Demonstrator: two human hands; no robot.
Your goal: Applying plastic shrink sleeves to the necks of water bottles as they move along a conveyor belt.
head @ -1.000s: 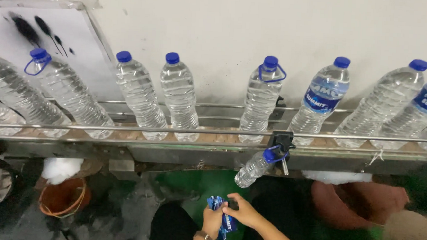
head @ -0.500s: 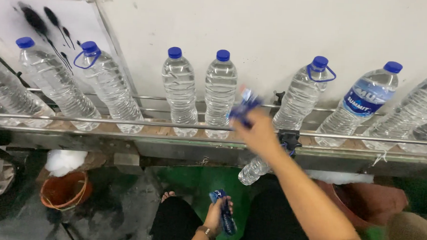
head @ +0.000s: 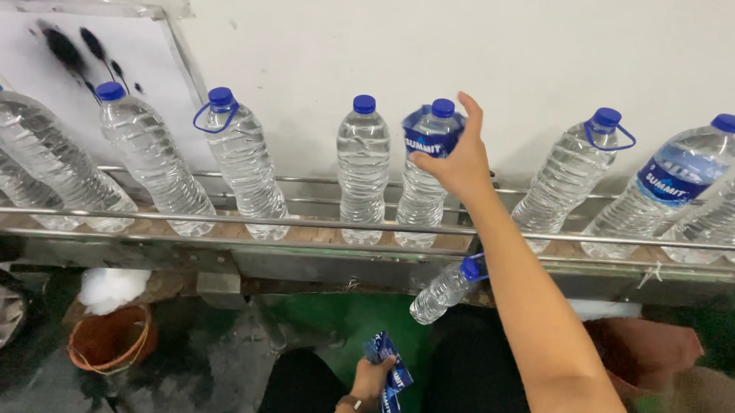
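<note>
Nearest, low in view: left hand (head: 371,376) clenched around a bundle of blue label sleeves (head: 389,372), above a green floor (head: 337,314). A bit further, a small bottle (head: 445,289) hanging tilted under the conveyor rail (head: 216,220). Further up, right hand (head: 456,157) stretched out, fingers grasping a blue label sleeve (head: 428,136) set over the neck of a clear water bottle (head: 423,193), upright on the conveyor. Just beside, to the left, another bottle (head: 363,171) with no label. Behind, a white wall (head: 518,55).
</note>
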